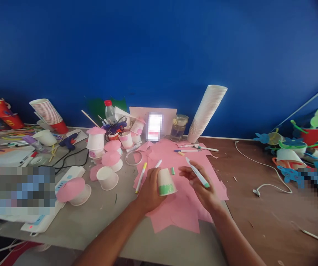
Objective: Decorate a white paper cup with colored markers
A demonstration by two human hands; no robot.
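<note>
My left hand [149,190] is wrapped round a white paper cup [164,179], which carries a band of green marks near its wide rim. The cup is turned with its narrow base up and tilts a little. In my right hand [203,188] is a marker [197,171] with a white barrel and a green end, held apart from the cup. Between the hands a small green cap [172,170] rests on the pink paper [181,218]. A yellow-ended marker [141,177] lies just left of my left hand.
Paper cups with pink tops [111,159] and a power strip [64,184] stand on the left. Tall cup stacks [207,112] and a glass jar [178,127] are at the back. A white cable [275,186] and decorated cups [290,159] lie on the right.
</note>
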